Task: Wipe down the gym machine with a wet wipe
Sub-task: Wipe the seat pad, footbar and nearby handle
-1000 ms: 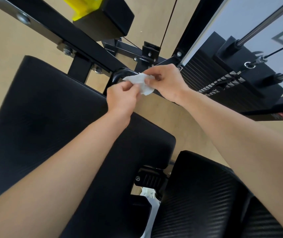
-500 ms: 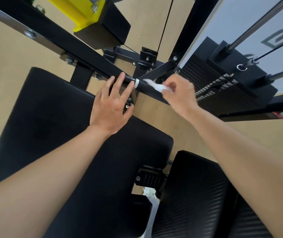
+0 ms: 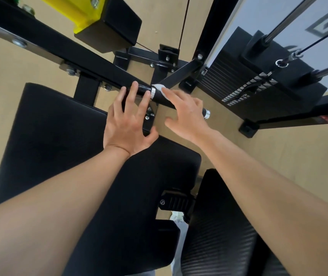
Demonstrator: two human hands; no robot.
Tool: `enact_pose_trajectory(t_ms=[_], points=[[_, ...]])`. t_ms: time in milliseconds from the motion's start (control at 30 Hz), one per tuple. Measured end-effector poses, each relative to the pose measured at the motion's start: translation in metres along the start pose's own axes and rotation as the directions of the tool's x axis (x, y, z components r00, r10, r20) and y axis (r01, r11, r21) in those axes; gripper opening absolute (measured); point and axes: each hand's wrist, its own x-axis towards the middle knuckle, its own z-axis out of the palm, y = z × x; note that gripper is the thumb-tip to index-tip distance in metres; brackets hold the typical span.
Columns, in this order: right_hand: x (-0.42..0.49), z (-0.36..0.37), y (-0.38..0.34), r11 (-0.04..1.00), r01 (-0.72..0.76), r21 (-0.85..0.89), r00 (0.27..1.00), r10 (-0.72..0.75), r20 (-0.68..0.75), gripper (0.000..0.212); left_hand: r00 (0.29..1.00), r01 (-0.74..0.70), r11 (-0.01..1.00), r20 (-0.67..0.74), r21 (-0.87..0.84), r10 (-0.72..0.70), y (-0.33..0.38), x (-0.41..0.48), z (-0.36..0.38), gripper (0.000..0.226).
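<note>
Right grip (image 3: 187,114), fingers straight, presses wipe (image 3: 158,87) on handle (image 3: 159,99)

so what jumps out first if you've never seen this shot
The left hand rests straight-fingered on the black bar mid-frame, while the right hand presses a white wet wipe onto the handle beside it. A bright yellow block stands out top left, and the weight stack fills the upper right.

Left forearm (image 3: 49,206) and right forearm (image 3: 268,186) are shown bare, from seven and five o'clock up to the wrists. Left hand (image 3: 128,124) and right hand (image 3: 187,114) are likewise uncovered. Pale grey-blue fabric (image 3: 180,248) is noted at six o'clock.
</note>
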Motion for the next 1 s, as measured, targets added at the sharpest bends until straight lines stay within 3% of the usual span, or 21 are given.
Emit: enact_pose_trajectory(t_ms=[233,500,633,900,1000], points=[[-0.022,-0.008,0.040,0.977,-0.210,-0.044,0.977,0.211,0.036,0.080,1.000,0.004,1.000,0.007,-0.003,-0.004,0.002,0.001,0.001,0.092],[-0.003,-0.013,-0.001,0.970,-0.158,0.188,0.985,0.141,0.099,0.072,0.999,0.020,1.000,0.037,0.022,-0.021,0.003,0.002,0.002,0.093],[0.000,-0.030,0.008,0.904,-0.243,0.351,0.968,0.201,0.153,0.051,0.999,0.020,1.000,0.033,0.016,-0.020,0.003,0.002,0.002,0.092],[0.008,-0.056,0.026,0.958,-0.176,0.227,0.982,0.153,0.113,0.029,0.999,0.019,1.000,0.041,0.017,-0.020,0.004,0.002,0.001,0.092],[0.017,-0.050,0.018,0.978,-0.128,0.167,0.985,0.106,0.134,0.036,0.999,0.019,1.000,0.044,0.021,-0.020,0.004,0.002,0.001,0.093]])
